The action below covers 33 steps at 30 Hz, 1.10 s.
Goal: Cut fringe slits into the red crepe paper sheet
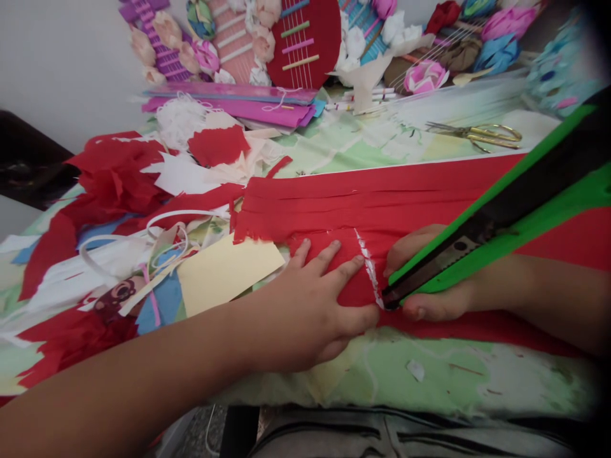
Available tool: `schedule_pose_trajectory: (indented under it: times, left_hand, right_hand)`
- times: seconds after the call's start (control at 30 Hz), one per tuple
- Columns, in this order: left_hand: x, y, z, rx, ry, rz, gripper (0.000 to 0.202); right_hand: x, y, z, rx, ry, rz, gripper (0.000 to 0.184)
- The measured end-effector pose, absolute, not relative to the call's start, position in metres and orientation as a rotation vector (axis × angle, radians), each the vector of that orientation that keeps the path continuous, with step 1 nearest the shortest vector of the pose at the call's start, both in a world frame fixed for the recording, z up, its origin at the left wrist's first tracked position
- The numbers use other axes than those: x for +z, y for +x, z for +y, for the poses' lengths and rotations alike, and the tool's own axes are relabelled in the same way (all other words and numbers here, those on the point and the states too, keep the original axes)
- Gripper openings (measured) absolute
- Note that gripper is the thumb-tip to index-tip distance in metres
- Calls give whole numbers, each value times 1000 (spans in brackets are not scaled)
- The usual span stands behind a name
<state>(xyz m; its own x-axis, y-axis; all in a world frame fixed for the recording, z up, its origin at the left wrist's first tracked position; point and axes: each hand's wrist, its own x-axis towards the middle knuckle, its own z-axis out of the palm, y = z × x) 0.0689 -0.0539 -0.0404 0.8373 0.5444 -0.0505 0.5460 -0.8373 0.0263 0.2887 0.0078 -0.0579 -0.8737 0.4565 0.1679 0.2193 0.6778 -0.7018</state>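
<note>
My left hand (315, 305) lies flat with fingers spread on a red paper sheet (429, 184), pressing it to the table. In my right hand (443, 299) is a green and black box cutter (482, 242), slanting up toward the upper right. Its tip meets the red paper just beside my left thumb. A ragged white line (367, 267) runs through the red surface between my two hands, ending near the cutter's tip. Several long slits or creases run along the sheet's far part, and its left edge is torn.
Red paper scraps (119, 165), a cream card (229, 270) and white cord (179, 121) crowd the left side. Gold-handled scissors (491, 135) lie at the back right. Behind, purple sheets (233, 102) and decorated boards with paper flowers, including a red board (305, 44), line the wall.
</note>
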Motion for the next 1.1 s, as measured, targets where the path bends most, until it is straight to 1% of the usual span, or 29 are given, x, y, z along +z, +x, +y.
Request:
schedule_pose_trajectory:
  times: [0.4, 0.67, 0.87, 1.0, 1.1]
  left_hand:
    - [-41, 69, -54, -81, 2965, 882, 33]
    - [-40, 68, -53, -74, 2970, 897, 28]
    - [-39, 68, -53, -80, 2958, 885, 29]
    - [-41, 67, -53, -59, 2953, 874, 27]
    - [-42, 67, -53, -57, 2965, 877, 28]
  right_hand:
    - [-67, 283, 2, 839, -534, -2574, 30]
    - [-53, 283, 4, 931, -692, -2590, 30]
    - [-50, 285, 6, 1169, -564, -2407, 33]
    - [-54, 284, 5, 1111, -534, -2540, 33]
    - [-56, 283, 5, 1058, -526, -2547, 29]
